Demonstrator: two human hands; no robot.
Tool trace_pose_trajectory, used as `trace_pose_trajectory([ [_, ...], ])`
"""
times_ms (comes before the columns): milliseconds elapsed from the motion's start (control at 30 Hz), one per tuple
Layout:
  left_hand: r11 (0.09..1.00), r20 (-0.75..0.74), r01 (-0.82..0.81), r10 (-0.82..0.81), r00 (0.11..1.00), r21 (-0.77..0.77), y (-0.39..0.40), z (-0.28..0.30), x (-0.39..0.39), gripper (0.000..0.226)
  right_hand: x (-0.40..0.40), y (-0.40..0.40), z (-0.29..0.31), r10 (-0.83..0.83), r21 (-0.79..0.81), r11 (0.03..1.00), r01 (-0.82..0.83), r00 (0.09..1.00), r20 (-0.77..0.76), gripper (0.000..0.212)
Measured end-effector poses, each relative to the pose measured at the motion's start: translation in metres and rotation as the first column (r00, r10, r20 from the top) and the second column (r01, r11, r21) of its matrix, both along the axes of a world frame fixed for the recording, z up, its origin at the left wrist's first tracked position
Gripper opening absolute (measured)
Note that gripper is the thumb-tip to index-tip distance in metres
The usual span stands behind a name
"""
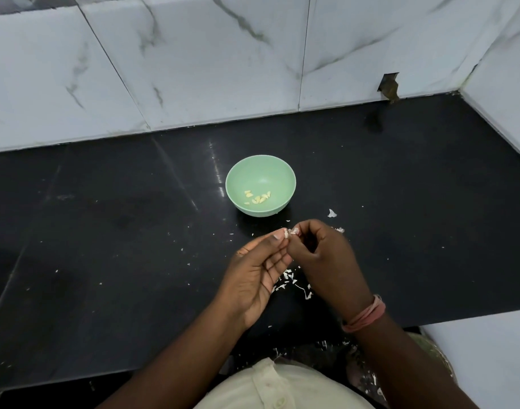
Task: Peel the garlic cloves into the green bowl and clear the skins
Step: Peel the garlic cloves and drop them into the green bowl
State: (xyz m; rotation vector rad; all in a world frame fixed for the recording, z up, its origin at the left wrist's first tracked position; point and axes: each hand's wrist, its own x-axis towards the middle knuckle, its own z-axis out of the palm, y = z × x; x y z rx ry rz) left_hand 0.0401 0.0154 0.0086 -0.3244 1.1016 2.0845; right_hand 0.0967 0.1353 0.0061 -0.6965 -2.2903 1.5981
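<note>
A green bowl (260, 169) stands on the black counter with several peeled garlic cloves (258, 198) in its bottom. Just in front of it, my left hand (257, 273) pinches a small garlic clove (286, 232) at its fingertips. My right hand (326, 255) meets it from the right, fingers curled, pinching the clove's papery skin (294, 230). White garlic skins (294, 283) lie scattered on the counter under and between my hands.
The black counter (120, 231) runs to a marble-tiled wall (194, 69) behind and on the right. One larger skin piece (331, 213) lies right of the bowl. More skin bits lie on the floor (368, 376) past the counter's front edge.
</note>
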Motion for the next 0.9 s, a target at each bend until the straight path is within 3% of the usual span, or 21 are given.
trace_pose_trajectory([
  [100,1.0,0.081,0.002,-0.004,0.997,0.025,0.0,0.0,0.0,0.011,0.001,-0.003,-0.005,0.017,-0.003,1.0,-0.017,1.0,0.007,0.009],
  [267,0.996,0.227,-0.013,-0.007,0.974,0.086,-0.004,0.001,-0.003,0.01,0.002,-0.005,-0.006,0.033,-0.184,0.982,-0.037,0.999,-0.027,0.008],
  [433,0.994,0.248,-0.029,0.001,0.969,0.108,-0.007,-0.001,-0.004,0.01,0.003,-0.004,-0.007,-0.065,-0.256,0.965,0.053,0.997,-0.042,0.016],
  [667,0.995,0.206,-0.046,0.026,0.978,0.092,-0.008,-0.002,-0.004,0.01,0.007,-0.002,-0.014,-0.093,0.204,0.975,0.09,0.996,0.005,0.057],
  [800,0.998,0.16,-0.039,0.029,0.987,0.057,-0.006,-0.003,-0.003,0.008,0.004,0.001,-0.021,-0.08,0.427,0.902,0.064,0.997,0.018,0.049],
  [867,0.998,0.137,-0.04,0.034,0.99,0.046,-0.005,-0.004,-0.003,0.012,0.006,0.004,-0.026,-0.029,0.443,0.896,0.018,0.999,0.019,0.013],
  [900,0.998,0.125,-0.043,0.038,0.991,0.04,-0.005,-0.005,-0.003,0.016,0.007,0.003,-0.024,0.002,0.453,0.891,-0.024,0.999,0.049,0.024],
])
